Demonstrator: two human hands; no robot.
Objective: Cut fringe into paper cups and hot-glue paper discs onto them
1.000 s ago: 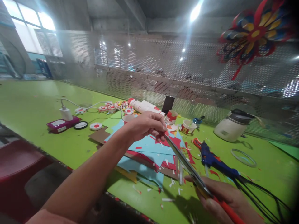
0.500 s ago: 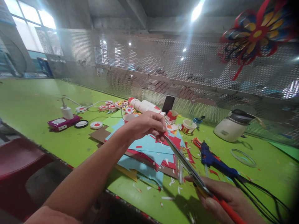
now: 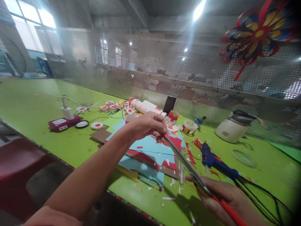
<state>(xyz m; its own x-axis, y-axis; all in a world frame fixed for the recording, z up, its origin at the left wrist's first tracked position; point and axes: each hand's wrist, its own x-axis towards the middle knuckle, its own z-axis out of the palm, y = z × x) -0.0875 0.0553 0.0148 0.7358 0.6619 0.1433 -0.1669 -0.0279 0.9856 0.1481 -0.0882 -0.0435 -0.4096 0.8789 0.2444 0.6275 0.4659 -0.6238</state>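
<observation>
Head view, right grip [image 3: 227, 193] wrapped round shiny metal scissors [image 3: 186, 162], left grip [image 3: 152, 124] pinched, contents unclear

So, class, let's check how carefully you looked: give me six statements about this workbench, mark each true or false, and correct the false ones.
1. The right hand holds scissors. True.
2. The left hand lies flat on the purple socket block. False: it is raised, its fingertips by the scissors' blade ends.
3. The glue gun is mostly blue. True.
4. The tabletop is red. False: it is green.
5. A white plug stands in the purple socket block. True.
6. The white jug has a yellow lid. False: the lid is dark.
</observation>
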